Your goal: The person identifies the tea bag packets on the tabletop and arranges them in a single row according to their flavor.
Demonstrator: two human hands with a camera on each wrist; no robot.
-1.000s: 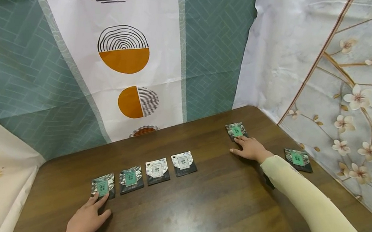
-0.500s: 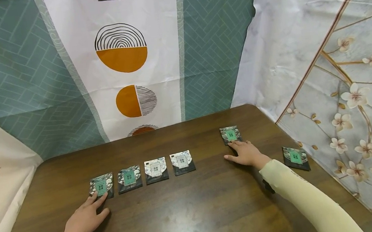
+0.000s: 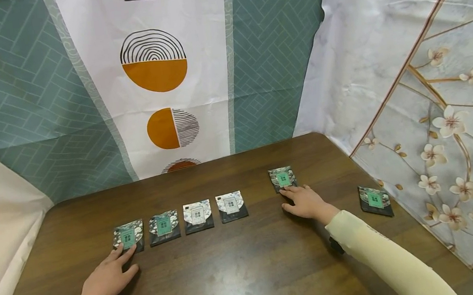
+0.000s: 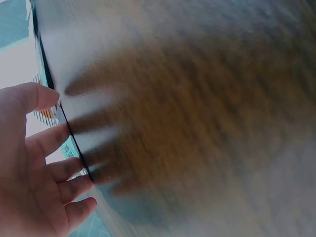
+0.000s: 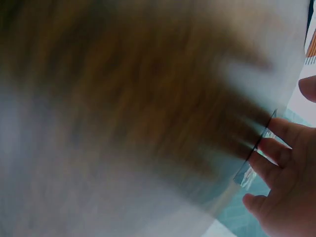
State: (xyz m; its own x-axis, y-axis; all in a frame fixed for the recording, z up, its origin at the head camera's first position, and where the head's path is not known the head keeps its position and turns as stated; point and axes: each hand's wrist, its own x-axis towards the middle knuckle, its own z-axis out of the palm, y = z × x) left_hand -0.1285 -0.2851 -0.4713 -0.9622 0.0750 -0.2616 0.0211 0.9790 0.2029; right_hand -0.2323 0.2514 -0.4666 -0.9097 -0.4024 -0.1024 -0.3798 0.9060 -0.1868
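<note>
My left hand (image 3: 105,277) rests its fingertips on the near part of a flat square packet (image 3: 128,235) with a green label, at the left end of a row. Extended fingers of my right hand (image 3: 304,201) touch the near edge of another green-labelled packet (image 3: 283,178), right of the row and a little farther back. Beside the left packet lies a second green-labelled packet (image 3: 164,226). Two white-topped packets, a left one (image 3: 198,215) and a right one (image 3: 231,206), continue the row. In both wrist views the fingers are spread at a packet's thin edge.
One more green-labelled packet (image 3: 375,201) lies near the right edge of the brown wooden table (image 3: 214,268), beyond my right forearm. A patterned curtain (image 3: 166,126) hangs behind the table, and a flowered cloth (image 3: 448,170) hangs along the right side.
My right hand has slid its packet leftward and slightly nearer across the table, toward the row. The left hand has stayed on its packet.
</note>
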